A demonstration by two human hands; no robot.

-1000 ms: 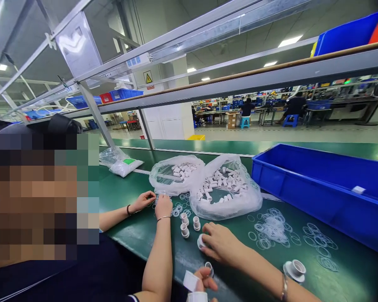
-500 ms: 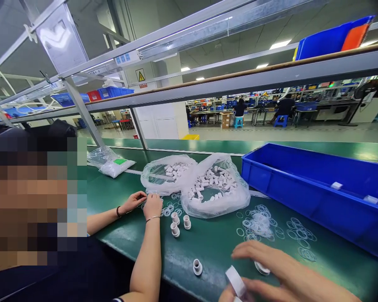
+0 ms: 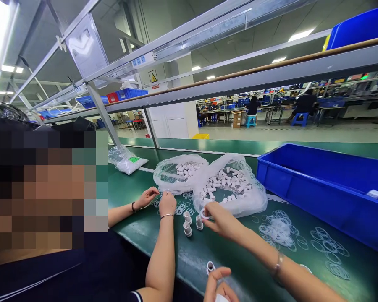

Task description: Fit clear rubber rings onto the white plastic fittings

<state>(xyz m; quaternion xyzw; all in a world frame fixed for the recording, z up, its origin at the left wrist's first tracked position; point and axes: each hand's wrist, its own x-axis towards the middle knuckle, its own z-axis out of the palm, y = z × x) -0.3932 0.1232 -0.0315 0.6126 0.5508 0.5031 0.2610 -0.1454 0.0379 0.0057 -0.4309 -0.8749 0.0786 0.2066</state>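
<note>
Two hands at work: the right hand [image 3: 219, 220], low over the bench [image 3: 208, 251] half a second ago, now pinches a white fitting [image 3: 204, 214] beside the bag [image 3: 231, 188]; left hand [image 3: 219, 285] loosely curled, contents unclear.

A small white plastic fitting [image 3: 204, 214], short and round with a wider flange, sits low in the middle of the frame, pinched at the edge of the clear bag of loose white fittings [image 3: 228, 188]. Just left of it three more white fittings [image 3: 187, 223] stand upright on the green bench [image 3: 192, 256], close together but apart. Another single fitting [image 3: 211, 267] stands upright near the bottom edge, open end up. Thin clear rings [image 3: 279, 228] lie scattered flat on the bench at lower right, some overlapping in a loose heap.
</note>
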